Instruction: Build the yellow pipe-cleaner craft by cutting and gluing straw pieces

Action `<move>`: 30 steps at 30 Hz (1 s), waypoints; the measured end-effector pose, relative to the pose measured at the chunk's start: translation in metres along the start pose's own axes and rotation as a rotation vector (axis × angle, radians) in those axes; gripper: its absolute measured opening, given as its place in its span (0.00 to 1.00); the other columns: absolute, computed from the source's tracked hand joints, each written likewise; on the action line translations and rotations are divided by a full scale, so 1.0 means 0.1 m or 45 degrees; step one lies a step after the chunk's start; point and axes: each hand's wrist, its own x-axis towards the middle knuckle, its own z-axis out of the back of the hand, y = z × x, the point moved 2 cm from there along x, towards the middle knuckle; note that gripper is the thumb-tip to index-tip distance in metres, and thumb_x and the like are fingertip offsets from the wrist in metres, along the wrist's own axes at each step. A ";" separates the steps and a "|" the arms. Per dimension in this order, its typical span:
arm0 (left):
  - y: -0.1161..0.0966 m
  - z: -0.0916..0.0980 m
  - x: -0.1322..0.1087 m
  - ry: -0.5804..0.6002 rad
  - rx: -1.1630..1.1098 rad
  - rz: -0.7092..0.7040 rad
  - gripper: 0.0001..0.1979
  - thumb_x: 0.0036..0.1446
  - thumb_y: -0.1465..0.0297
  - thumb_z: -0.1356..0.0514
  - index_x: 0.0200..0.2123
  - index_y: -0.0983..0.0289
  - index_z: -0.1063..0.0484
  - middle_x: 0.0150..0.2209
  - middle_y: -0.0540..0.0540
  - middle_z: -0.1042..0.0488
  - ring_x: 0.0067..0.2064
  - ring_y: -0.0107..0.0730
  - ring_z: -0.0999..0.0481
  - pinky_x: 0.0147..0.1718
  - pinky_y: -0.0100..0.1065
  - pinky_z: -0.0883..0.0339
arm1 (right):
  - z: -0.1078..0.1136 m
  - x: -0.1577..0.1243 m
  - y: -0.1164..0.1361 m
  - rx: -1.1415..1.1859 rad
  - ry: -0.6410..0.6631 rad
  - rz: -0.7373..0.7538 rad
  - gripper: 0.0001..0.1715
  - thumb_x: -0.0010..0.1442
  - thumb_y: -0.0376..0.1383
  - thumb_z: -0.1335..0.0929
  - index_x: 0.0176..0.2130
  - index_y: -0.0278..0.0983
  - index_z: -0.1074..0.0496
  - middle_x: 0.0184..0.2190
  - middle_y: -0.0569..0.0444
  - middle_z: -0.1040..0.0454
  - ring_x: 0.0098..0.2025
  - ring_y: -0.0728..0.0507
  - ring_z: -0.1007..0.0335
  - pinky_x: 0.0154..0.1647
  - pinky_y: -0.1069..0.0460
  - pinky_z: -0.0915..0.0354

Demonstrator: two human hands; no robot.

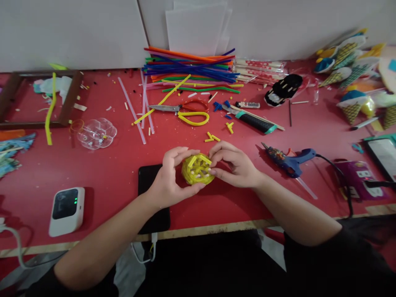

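A small round yellow wheel-like piece (pixel 197 169) made of straw bits sits just above the red table (pixel 102 165), held between both hands. My left hand (pixel 168 179) curls round its left and lower side. My right hand (pixel 233 163) pinches its right rim with fingertips pressed together. A black phone (pixel 147 181) lies under my left wrist. Short yellow straw pieces (pixel 212 137) lie just beyond the hands.
Scissors with red and yellow handles (pixel 182 110), a pile of coloured straws (pixel 192 66), a utility knife (pixel 253 120) and a blue glue gun (pixel 289 160) with its cable lie around. A clear plastic tray (pixel 96 133) and a white device (pixel 66 209) sit left. Paper crafts (pixel 352 70) crowd the right.
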 end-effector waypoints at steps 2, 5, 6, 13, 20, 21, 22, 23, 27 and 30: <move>0.00 0.00 0.00 0.001 -0.015 -0.001 0.42 0.55 0.67 0.25 0.64 0.57 0.46 0.63 0.69 0.26 0.65 0.52 0.22 0.64 0.59 0.27 | 0.00 0.00 -0.02 0.060 0.007 -0.037 0.06 0.65 0.38 0.26 0.37 0.40 0.24 0.39 0.53 0.28 0.39 0.47 0.26 0.43 0.49 0.25; 0.00 -0.02 -0.01 0.001 -0.057 0.003 0.42 0.55 0.69 0.26 0.64 0.57 0.48 0.64 0.70 0.27 0.65 0.53 0.22 0.64 0.58 0.26 | 0.00 0.01 -0.02 0.093 0.022 -0.076 0.06 0.65 0.39 0.25 0.37 0.39 0.24 0.39 0.53 0.28 0.40 0.48 0.26 0.44 0.49 0.25; 0.00 -0.02 -0.01 -0.001 -0.071 0.001 0.42 0.56 0.69 0.27 0.65 0.56 0.49 0.64 0.70 0.27 0.65 0.53 0.22 0.63 0.58 0.26 | 0.00 0.01 -0.02 0.096 0.024 -0.086 0.07 0.65 0.39 0.25 0.37 0.39 0.24 0.39 0.53 0.28 0.40 0.48 0.26 0.44 0.49 0.25; 0.01 0.01 -0.01 0.001 -0.059 -0.085 0.44 0.54 0.77 0.33 0.68 0.55 0.52 0.66 0.69 0.35 0.67 0.52 0.27 0.62 0.58 0.25 | -0.09 -0.02 0.05 0.095 -0.065 -0.148 0.09 0.61 0.39 0.23 0.34 0.40 0.23 0.38 0.52 0.28 0.40 0.46 0.26 0.42 0.49 0.25; 0.07 0.04 -0.01 -0.117 -0.020 -0.070 0.42 0.54 0.76 0.32 0.68 0.55 0.47 0.64 0.64 0.35 0.66 0.49 0.27 0.62 0.54 0.24 | -0.20 -0.08 0.11 -0.101 -0.273 -0.238 0.09 0.57 0.38 0.23 0.31 0.41 0.25 0.36 0.52 0.27 0.35 0.45 0.28 0.35 0.49 0.25; 0.06 0.05 -0.01 -0.096 -0.022 -0.043 0.41 0.55 0.76 0.33 0.68 0.55 0.47 0.64 0.65 0.34 0.66 0.49 0.27 0.62 0.54 0.24 | -0.20 -0.09 0.11 -0.110 -0.293 -0.256 0.09 0.57 0.37 0.23 0.31 0.41 0.26 0.36 0.52 0.27 0.34 0.46 0.28 0.34 0.50 0.25; 0.05 0.05 -0.01 -0.075 -0.026 -0.018 0.40 0.56 0.75 0.33 0.68 0.56 0.46 0.64 0.65 0.34 0.66 0.50 0.27 0.63 0.54 0.24 | -0.20 -0.09 0.10 -0.107 -0.311 -0.278 0.09 0.57 0.37 0.24 0.30 0.41 0.26 0.36 0.52 0.26 0.34 0.46 0.28 0.32 0.50 0.26; 0.04 0.05 -0.02 -0.058 -0.031 0.005 0.39 0.57 0.75 0.33 0.68 0.56 0.46 0.64 0.66 0.33 0.66 0.50 0.27 0.63 0.54 0.25 | -0.20 -0.09 0.09 -0.095 -0.331 -0.303 0.08 0.57 0.37 0.24 0.31 0.41 0.26 0.37 0.52 0.26 0.34 0.46 0.28 0.31 0.51 0.26; 0.01 0.07 -0.01 -0.104 0.038 0.078 0.32 0.60 0.73 0.35 0.65 0.58 0.40 0.58 0.64 0.29 0.57 0.45 0.22 0.57 0.49 0.22 | -0.12 -0.08 0.03 0.014 -0.344 -0.325 0.03 0.59 0.35 0.25 0.35 0.41 0.23 0.40 0.50 0.22 0.41 0.45 0.22 0.42 0.48 0.22; -0.04 0.10 0.02 -0.117 0.175 0.047 0.30 0.60 0.70 0.33 0.63 0.59 0.36 0.54 0.62 0.29 0.53 0.44 0.22 0.52 0.47 0.20 | -0.07 -0.05 -0.01 0.092 -0.251 -0.323 0.03 0.63 0.35 0.25 0.40 0.42 0.20 0.44 0.50 0.17 0.47 0.44 0.19 0.52 0.45 0.22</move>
